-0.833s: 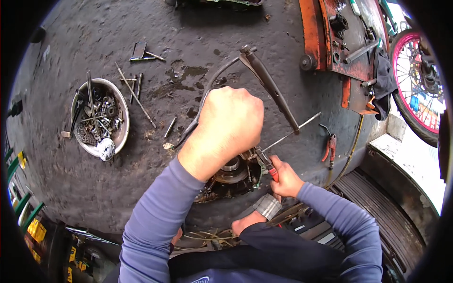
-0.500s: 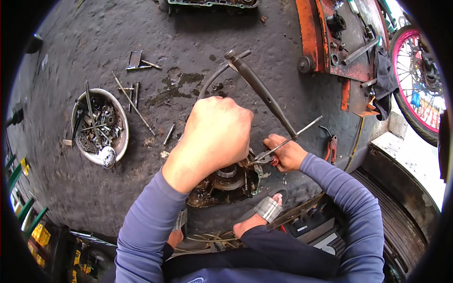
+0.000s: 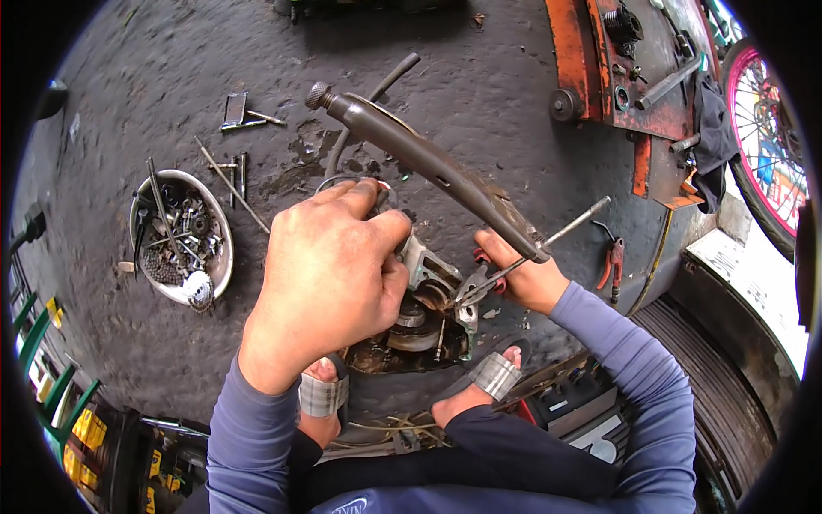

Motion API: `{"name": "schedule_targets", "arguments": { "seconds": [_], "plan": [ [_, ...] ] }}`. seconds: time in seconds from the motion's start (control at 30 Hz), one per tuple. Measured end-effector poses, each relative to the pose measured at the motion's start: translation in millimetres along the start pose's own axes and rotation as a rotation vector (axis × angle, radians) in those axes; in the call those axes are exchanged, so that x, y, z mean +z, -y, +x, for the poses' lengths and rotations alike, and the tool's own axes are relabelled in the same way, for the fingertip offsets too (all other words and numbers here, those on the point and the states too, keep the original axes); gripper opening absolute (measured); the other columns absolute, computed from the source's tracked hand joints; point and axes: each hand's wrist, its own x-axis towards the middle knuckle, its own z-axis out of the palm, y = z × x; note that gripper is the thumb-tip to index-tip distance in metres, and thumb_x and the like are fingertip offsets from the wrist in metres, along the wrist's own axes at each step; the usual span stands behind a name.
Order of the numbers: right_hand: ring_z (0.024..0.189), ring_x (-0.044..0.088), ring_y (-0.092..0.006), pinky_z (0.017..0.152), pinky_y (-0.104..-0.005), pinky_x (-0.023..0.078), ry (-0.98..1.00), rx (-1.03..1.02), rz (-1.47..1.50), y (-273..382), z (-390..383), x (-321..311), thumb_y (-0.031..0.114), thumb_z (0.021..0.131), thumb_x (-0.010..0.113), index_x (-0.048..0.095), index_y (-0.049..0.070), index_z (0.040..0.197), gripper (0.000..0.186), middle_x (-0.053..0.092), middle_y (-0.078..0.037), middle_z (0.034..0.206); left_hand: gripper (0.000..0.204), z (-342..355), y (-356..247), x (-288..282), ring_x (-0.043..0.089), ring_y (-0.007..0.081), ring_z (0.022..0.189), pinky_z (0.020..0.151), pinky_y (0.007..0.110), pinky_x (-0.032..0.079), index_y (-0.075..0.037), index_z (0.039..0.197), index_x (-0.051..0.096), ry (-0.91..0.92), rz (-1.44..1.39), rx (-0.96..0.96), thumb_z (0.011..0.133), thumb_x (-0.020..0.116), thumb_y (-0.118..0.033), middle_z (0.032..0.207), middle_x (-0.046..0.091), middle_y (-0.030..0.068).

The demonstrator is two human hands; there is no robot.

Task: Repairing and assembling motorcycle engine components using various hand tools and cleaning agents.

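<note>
On the left of the dark, oil-stained floor [image 3: 94, 248], a metal bowl [image 3: 226, 257] holds a jumble of small metal parts [image 3: 187, 244] and a toothed sprocket [image 3: 199, 289]. In the middle, apart from each other, the left hand [image 3: 330, 257] curls beside an opened engine part [image 3: 413, 338], whatever it may hold hidden, and the right hand [image 3: 529, 278] is clamped round red-handled pliers [image 3: 473, 286], their bite hard to make out. Farther right stand an orange metal rack [image 3: 565, 60] and a pink-rimmed wheel [image 3: 762, 214], cut off at the edge.
</note>
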Motion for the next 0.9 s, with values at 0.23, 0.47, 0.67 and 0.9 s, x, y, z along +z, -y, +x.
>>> {"name": "schedule_targets", "arguments": {
  "seconds": [0.23,0.47,0.67,0.9],
  "plan": [
    [0.083,0.063,-0.0494,0.073,-0.0540,0.051,0.220,0.480,0.310,67.6,-36.3,-17.1,0.003,0.076,0.066,0.054,-0.002,0.100,0.027,0.064,-0.024,0.083,0.013,5.7,-3.2,5.9,0.068,0.0368,0.082,0.070,0.046,0.056,-0.003,0.076,0.065,0.106,0.075,-0.079,0.065,0.069,-0.009,0.090,0.068,0.0176],
    [0.082,0.060,-0.0543,0.071,-0.0566,0.047,0.472,0.799,0.306,108.9,-24.2,-60.9,0.002,0.072,0.063,0.049,-0.004,0.098,0.029,0.061,-0.029,0.078,0.010,-0.4,-1.5,5.3,0.066,0.0352,0.076,0.067,0.046,0.055,-0.005,0.071,0.065,0.025,0.059,-0.068,0.066,0.070,-0.012,0.075,0.061,0.0151],
    [0.085,0.061,-0.0487,0.074,-0.0528,0.050,0.121,0.339,0.233,50.9,-34.6,-10.3,0.002,0.071,0.064,0.050,-0.003,0.098,0.031,0.062,-0.025,0.087,0.009,2.8,0.4,7.8,0.066,0.0361,0.073,0.066,0.045,0.054,-0.005,0.070,0.065,-0.007,0.037,-0.024,0.066,0.070,-0.012,0.073,0.060,0.0147],
    [0.084,0.064,-0.0487,0.076,-0.0527,0.052,0.243,0.551,0.154,84.4,-32.2,-36.9,0.002,0.074,0.062,0.053,-0.005,0.103,0.031,0.064,-0.025,0.086,0.011,1.7,3.9,9.8,0.067,0.0355,0.073,0.066,0.046,0.055,-0.005,0.071,0.066,0.027,0.122,-0.067,0.067,0.071,-0.014,0.072,0.061,0.0149]
  ]
}}
